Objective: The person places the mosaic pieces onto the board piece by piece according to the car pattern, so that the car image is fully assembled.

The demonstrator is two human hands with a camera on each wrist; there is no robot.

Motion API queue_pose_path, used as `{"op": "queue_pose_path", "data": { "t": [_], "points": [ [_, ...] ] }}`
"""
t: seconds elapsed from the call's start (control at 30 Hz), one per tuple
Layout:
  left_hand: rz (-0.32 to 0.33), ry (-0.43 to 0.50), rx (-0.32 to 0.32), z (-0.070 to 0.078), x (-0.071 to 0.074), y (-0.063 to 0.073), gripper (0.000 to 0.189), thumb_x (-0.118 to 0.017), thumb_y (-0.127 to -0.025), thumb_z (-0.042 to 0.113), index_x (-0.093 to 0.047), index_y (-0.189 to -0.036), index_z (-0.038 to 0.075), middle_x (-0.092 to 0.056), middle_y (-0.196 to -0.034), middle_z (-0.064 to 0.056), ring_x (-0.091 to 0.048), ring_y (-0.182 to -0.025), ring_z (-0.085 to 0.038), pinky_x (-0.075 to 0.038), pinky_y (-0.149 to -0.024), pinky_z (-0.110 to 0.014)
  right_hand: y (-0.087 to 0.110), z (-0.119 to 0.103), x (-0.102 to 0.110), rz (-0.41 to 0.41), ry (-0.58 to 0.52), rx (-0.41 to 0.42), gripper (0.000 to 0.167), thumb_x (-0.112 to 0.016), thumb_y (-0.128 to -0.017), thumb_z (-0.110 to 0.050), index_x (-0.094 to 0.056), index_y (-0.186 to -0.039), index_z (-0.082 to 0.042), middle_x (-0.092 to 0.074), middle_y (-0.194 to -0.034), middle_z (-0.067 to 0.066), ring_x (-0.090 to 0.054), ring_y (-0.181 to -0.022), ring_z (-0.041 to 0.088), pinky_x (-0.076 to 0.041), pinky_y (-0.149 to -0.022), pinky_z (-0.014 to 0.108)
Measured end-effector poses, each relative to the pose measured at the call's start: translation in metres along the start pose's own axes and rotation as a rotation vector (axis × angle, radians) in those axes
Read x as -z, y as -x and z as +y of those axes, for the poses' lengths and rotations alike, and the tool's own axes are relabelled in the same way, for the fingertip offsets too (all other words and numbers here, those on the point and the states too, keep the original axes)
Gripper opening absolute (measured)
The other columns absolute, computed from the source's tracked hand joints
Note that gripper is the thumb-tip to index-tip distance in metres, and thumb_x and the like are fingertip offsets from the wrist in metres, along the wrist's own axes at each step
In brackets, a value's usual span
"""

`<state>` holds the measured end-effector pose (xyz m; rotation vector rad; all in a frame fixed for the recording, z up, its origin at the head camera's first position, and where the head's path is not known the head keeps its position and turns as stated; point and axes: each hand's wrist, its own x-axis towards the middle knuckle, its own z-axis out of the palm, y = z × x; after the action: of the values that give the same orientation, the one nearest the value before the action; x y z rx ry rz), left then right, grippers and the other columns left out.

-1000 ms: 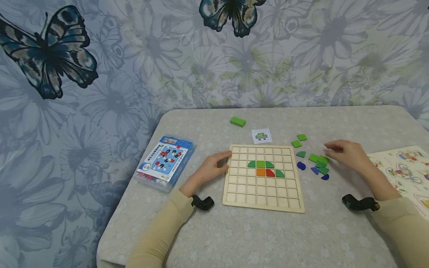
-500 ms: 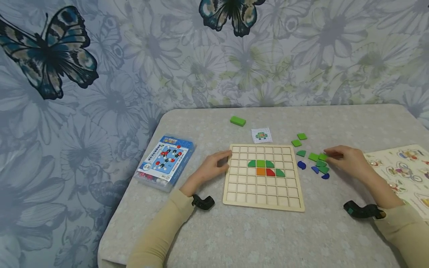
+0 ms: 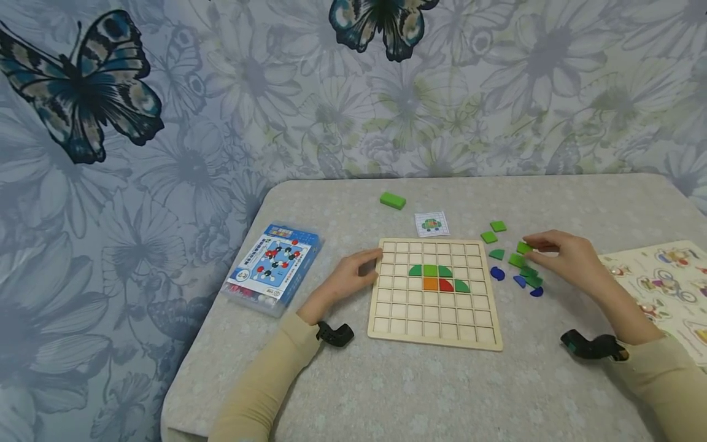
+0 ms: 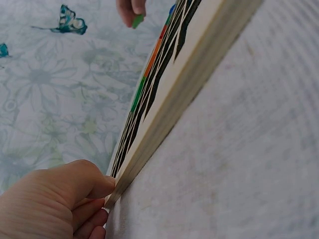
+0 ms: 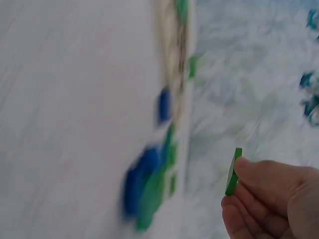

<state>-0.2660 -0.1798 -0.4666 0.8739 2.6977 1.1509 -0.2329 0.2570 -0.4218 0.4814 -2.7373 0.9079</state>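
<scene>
My right hand [image 3: 569,258] pinches a green square tile [image 5: 232,174] between thumb and fingers, raised above the loose pieces in the head view. My left hand [image 3: 345,279] rests against the left edge of a wooden grid board [image 3: 431,328], thumb and fingertips touching the rim. In the left wrist view, the thumb [image 4: 99,184] meets the board's edge. Set in the grid are several pieces: a green square [image 3: 429,271], green quarter-round tiles [image 3: 461,286], an orange square [image 3: 429,283] and a red quarter-round tile [image 3: 444,285].
Right of the board lie loose green tiles [image 3: 488,237] and blue rounded pieces [image 3: 497,274]. A picture card [image 3: 431,224] and a green block [image 3: 393,200] lie behind it. A plastic case [image 3: 270,268] stands left; an illustrated board [image 3: 663,282] lies far right.
My right hand has come to the pile, picked up a green square tile and lifted it slightly to the left. My left hand stays at the board's edge.
</scene>
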Motion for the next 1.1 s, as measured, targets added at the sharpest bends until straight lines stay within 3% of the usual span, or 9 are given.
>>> {"op": "queue_pose_path", "data": {
  "t": [0.17,0.3,0.47,0.73,1.1],
  "points": [
    [0.004,-0.003,0.004,-0.002,0.0,0.0,0.052,-0.06,-0.092,0.012,-0.044,-0.14,0.002,-0.042,-0.144,-0.01,-0.035,-0.133,-0.023,-0.029,-0.109,-0.03,-0.014,-0.055,-0.005,-0.075,-0.102,0.044,0.034,-0.069,-0.088,-0.021,-0.065,-0.116,-0.002,-0.065,-0.109,0.015,-0.062,-0.094,0.031,-0.052,-0.076,0.047],
    [-0.004,0.001,0.007,0.0,0.0,0.0,0.052,-0.06,-0.092,0.011,-0.044,-0.14,0.002,-0.042,-0.144,-0.01,-0.035,-0.134,-0.023,-0.028,-0.11,-0.031,-0.025,-0.09,-0.026,-0.134,-0.185,0.112,0.032,-0.072,-0.086,-0.02,-0.068,-0.112,-0.004,-0.067,-0.106,0.01,-0.063,-0.092,0.025,-0.054,-0.078,0.042],
    [-0.013,-0.002,0.014,0.002,0.0,-0.001,0.052,-0.06,-0.092,0.011,-0.044,-0.141,0.003,-0.041,-0.144,-0.009,-0.034,-0.134,-0.023,-0.027,-0.11,-0.031,-0.033,-0.115,-0.058,-0.211,-0.267,0.188,0.029,-0.074,-0.083,-0.014,-0.069,-0.109,-0.004,-0.067,-0.105,0.006,-0.063,-0.092,0.022,-0.054,-0.081,0.039],
    [-0.011,0.005,0.008,0.003,-0.001,-0.002,0.052,-0.06,-0.091,0.01,-0.045,-0.14,0.001,-0.042,-0.144,-0.01,-0.035,-0.134,-0.023,-0.027,-0.11,-0.031,-0.035,-0.13,-0.093,-0.24,-0.272,0.231,0.028,-0.077,-0.079,-0.009,-0.069,-0.105,-0.004,-0.067,-0.1,0.005,-0.063,-0.087,0.021,-0.054,-0.076,0.037],
    [0.003,-0.023,0.0,0.001,0.001,0.0,0.052,-0.06,-0.091,0.012,-0.044,-0.14,0.002,-0.043,-0.143,-0.011,-0.035,-0.133,-0.024,-0.028,-0.11,-0.031,-0.031,-0.124,-0.119,-0.225,-0.121,0.31,0.026,-0.075,-0.081,-0.011,-0.07,-0.106,-0.006,-0.066,-0.1,0.004,-0.06,-0.085,0.015,-0.051,-0.072,0.032]
  ]
}}
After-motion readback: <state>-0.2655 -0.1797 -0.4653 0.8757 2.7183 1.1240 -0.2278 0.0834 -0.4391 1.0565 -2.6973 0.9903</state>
